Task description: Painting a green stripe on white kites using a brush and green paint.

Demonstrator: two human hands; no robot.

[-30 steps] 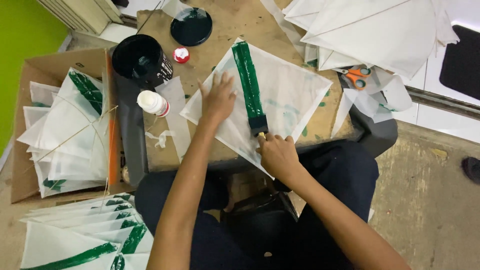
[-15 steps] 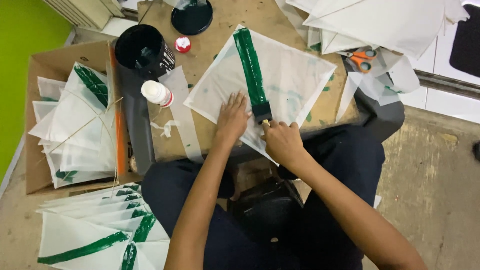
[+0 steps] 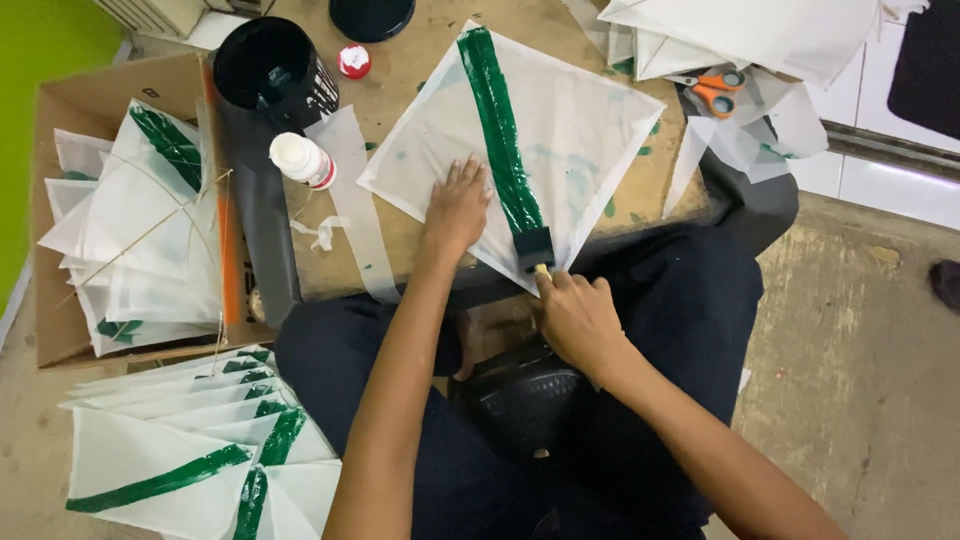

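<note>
A white square paper sheet [image 3: 585, 125] lies diamond-wise on a low wooden board [image 3: 400, 70]. A wide green paint stripe [image 3: 495, 125] runs down it from the far corner to the near corner. My right hand [image 3: 575, 315] grips a foam brush [image 3: 533, 248] whose dark head rests at the near end of the stripe. My left hand [image 3: 455, 205] lies flat with fingers spread on the sheet, just left of the stripe.
A black paint pot [image 3: 268, 68], a small white bottle [image 3: 303, 160] and a red cap [image 3: 353, 60] stand at the board's left. Orange scissors [image 3: 710, 90] lie by white sheets [image 3: 770, 35] at the right. Painted sheets fill a cardboard box [image 3: 60, 110] and a floor pile [image 3: 200, 450].
My right hand has drawn the brush down the stripe to the sheet's near corner. My left hand slid toward me along the sheet and stays flat on it.
</note>
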